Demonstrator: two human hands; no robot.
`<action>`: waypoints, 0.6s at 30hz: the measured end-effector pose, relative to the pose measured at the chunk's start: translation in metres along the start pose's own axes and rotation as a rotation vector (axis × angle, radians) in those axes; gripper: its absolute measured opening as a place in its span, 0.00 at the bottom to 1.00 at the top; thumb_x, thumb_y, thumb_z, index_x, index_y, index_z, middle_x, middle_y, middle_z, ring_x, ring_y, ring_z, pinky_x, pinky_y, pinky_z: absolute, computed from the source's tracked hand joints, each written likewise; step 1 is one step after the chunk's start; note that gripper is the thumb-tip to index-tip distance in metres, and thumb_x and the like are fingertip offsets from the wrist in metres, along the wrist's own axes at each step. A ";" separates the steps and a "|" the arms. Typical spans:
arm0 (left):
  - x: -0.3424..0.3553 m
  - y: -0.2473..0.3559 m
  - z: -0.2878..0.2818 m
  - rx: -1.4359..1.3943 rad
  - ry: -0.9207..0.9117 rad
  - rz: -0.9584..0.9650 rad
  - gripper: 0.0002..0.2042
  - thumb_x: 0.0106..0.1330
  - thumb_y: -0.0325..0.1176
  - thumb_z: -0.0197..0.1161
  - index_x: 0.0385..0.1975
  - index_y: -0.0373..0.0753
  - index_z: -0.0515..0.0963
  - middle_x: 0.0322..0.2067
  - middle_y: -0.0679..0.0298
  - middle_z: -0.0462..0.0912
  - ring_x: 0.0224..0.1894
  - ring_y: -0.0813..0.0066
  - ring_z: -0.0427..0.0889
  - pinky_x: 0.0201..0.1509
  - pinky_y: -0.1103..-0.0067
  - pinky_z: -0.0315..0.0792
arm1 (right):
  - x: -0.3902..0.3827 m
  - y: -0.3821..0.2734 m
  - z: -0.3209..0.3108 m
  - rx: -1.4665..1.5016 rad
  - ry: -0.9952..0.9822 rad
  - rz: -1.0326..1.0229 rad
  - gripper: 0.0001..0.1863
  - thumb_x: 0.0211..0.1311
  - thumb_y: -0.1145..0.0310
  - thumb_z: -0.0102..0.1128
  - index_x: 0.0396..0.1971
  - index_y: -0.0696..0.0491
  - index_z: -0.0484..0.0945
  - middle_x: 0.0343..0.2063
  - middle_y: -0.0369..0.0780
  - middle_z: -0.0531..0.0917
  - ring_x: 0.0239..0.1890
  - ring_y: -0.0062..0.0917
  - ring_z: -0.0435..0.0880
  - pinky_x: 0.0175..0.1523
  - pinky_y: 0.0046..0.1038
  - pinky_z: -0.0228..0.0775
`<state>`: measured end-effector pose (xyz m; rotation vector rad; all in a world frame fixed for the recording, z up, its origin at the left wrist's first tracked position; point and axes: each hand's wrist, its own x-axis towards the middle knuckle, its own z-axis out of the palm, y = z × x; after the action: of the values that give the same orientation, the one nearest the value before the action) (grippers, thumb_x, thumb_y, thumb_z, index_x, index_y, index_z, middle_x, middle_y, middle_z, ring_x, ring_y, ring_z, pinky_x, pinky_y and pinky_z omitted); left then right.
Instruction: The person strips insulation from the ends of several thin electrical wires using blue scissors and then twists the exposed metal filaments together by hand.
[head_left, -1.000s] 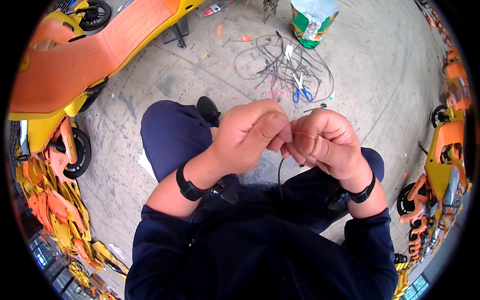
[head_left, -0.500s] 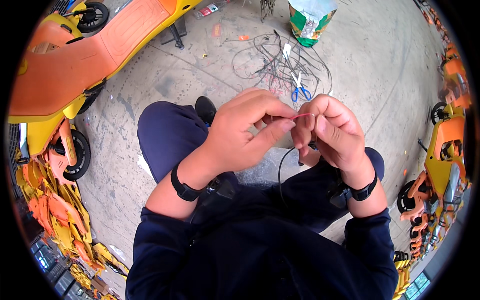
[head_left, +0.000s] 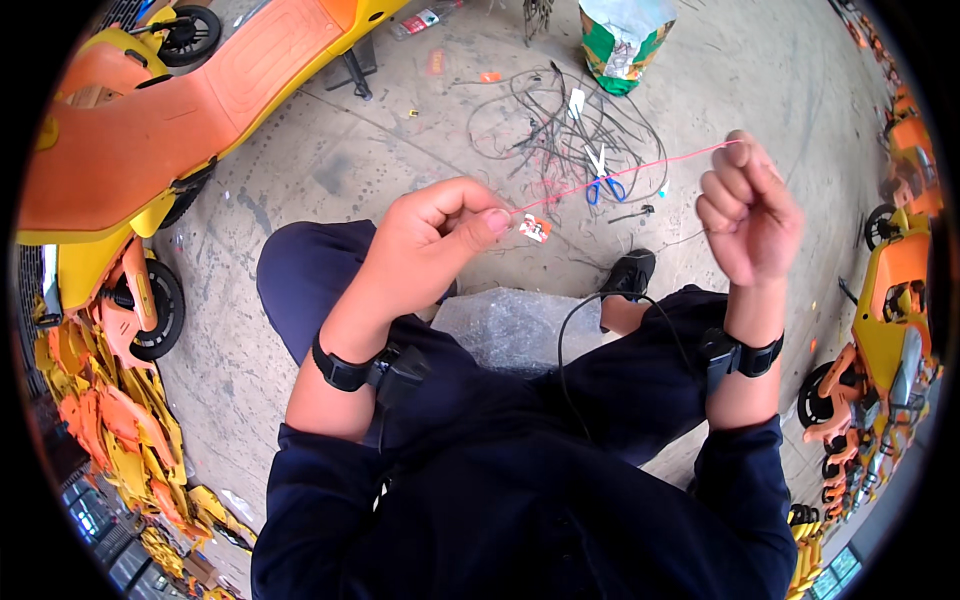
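A thin red wire (head_left: pixel 665 160) stretches nearly straight between my two hands, above the floor. My left hand (head_left: pixel 432 240) pinches its lower end between thumb and forefinger. Higher up and farther right, my right hand (head_left: pixel 748 205) grips the other end, its fingers curled in. Behind the wire, blue-handled scissors (head_left: pixel 606 188) lie with blades apart beside a loose tangle of dark cables (head_left: pixel 530 125) and red wire scraps. A black cord (head_left: pixel 566 335) loops over my lap. Clear plastic wrap (head_left: pixel 505 325) sits between my knees.
A green and white sack (head_left: pixel 622 60) stands at the far side. To the left is an orange and yellow scooter body (head_left: pixel 150 150), with a pile of yellow and orange panels (head_left: pixel 120 430) nearer me. More scooters (head_left: pixel 885 300) line the right. A plastic bottle (head_left: pixel 420 20) lies far off.
My hands were close together around a short piece of red wire. They have moved apart, the right one up and rightward, and a long length of wire now spans between them.
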<state>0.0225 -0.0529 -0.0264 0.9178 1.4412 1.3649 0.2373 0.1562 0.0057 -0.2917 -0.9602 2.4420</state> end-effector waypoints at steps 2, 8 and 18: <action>-0.002 -0.001 -0.009 0.093 0.012 -0.015 0.06 0.64 0.31 0.59 0.32 0.35 0.76 0.21 0.75 0.71 0.24 0.92 0.65 0.26 0.89 0.60 | 0.000 -0.010 -0.008 0.014 0.004 -0.027 0.07 0.65 0.69 0.45 0.35 0.58 0.67 0.17 0.28 0.55 0.17 0.11 0.53 0.20 0.15 0.44; -0.005 -0.005 -0.023 0.361 0.046 -0.156 0.05 0.63 0.31 0.58 0.30 0.36 0.75 0.19 0.71 0.71 0.23 0.88 0.68 0.26 0.87 0.62 | -0.003 -0.032 -0.025 0.026 0.019 -0.114 0.08 0.67 0.70 0.40 0.37 0.59 0.67 0.17 0.28 0.56 0.17 0.11 0.52 0.21 0.16 0.46; 0.036 -0.010 -0.069 1.169 0.356 0.356 0.09 0.62 0.32 0.57 0.37 0.35 0.76 0.35 0.52 0.78 0.38 0.52 0.75 0.42 0.69 0.69 | 0.003 0.015 -0.022 -0.518 0.367 0.154 0.03 0.61 0.70 0.51 0.30 0.52 0.73 0.13 0.25 0.61 0.14 0.09 0.54 0.17 0.15 0.44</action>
<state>-0.0538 -0.0409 -0.0437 1.7724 2.5128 0.8438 0.2377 0.1609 -0.0202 -0.9835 -1.4195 2.1161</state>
